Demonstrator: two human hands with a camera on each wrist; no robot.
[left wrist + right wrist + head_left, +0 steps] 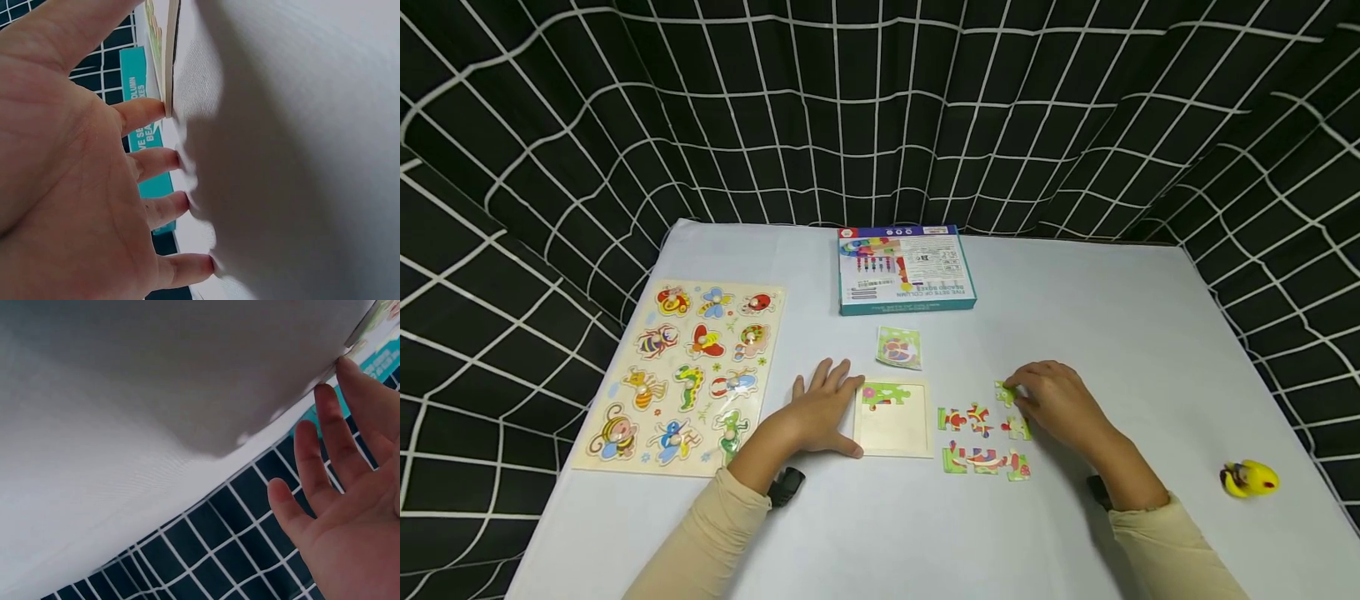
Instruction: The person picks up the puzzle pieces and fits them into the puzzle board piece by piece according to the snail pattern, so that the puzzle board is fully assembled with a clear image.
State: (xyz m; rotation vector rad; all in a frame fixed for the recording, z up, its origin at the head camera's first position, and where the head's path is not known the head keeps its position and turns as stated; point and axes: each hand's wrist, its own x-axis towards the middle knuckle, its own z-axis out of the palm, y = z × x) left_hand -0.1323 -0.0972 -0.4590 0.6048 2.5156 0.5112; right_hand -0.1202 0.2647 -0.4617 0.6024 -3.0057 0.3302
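A square wooden puzzle tray (pixel 895 429) lies on the white table, with joined green pieces (pixel 886 393) along its top from the left corner. My left hand (pixel 820 412) is spread at its left side, index fingertip at the upper corner and thumb at the lower. In the left wrist view the index fingertip touches the tray's edge (pixel 168 75). My right hand (pixel 1060 404) pinches a green puzzle piece (pixel 1003 393) at the top right of the loose pieces. Its other fingers extend loosely. Several loose pieces (pixel 987 461) lie in rows right of the tray.
A small picture card (pixel 898 347) lies behind the tray, and a flat teal-edged box (pixel 906 271) behind that. On the left is a large insect peg puzzle board (pixel 685 379). A yellow toy duck (pixel 1249 479) sits far right. Black grid-patterned cloth (pixel 880 108) surrounds the table.
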